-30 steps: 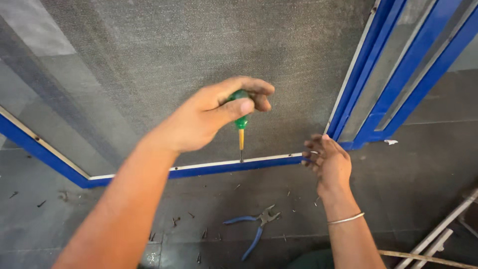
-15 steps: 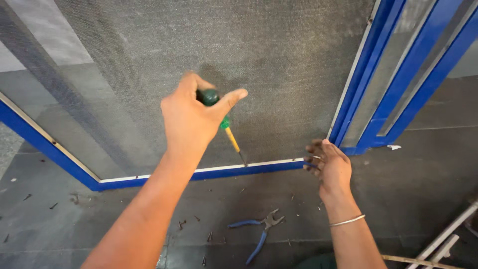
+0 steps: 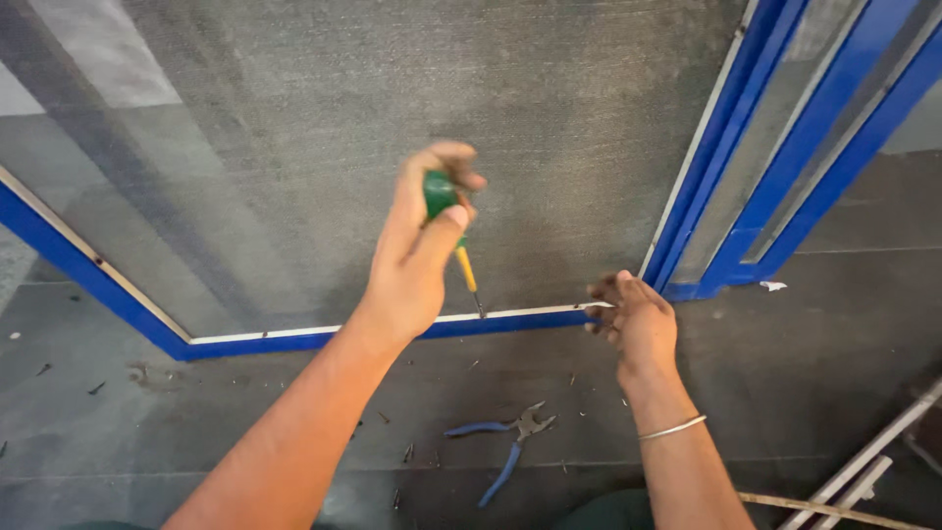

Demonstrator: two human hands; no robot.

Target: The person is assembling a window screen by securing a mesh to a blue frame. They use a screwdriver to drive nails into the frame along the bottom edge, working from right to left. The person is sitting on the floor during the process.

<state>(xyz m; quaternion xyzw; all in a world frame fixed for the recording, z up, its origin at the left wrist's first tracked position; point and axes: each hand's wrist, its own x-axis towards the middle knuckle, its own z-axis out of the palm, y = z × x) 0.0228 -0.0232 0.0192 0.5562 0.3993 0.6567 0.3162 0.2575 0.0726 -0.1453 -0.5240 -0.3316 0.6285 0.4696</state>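
Dark grey floor tiles point(image 3: 834, 324) fill the scene, scattered with small bits of debris, and a blue-framed mesh screen point(image 3: 294, 343) stands across the far side, its grey mesh point(image 3: 392, 98) stretched behind a pale strip along the bottom rail. More blue frames point(image 3: 785, 186) lean at the right, just beside the screen's corner.

At centre, the left hand point(image 3: 417, 255) has its grip closed around the green handle of a screwdriver point(image 3: 453, 231); the yellow collar and metal shaft slant down and to the right, with the tip at the pale strip on the bottom rail. The right hand point(image 3: 633, 319), a thin metal bangle point(image 3: 672, 428) on its wrist, rests at the right end of that rail near the corner, fingers curled against the frame; whether they pinch anything cannot be told.

Nearer on the floor, between the two forearms, lie blue-handled pliers point(image 3: 505, 437), untouched. Pale metal bars point(image 3: 863, 461) lie at the near right corner.
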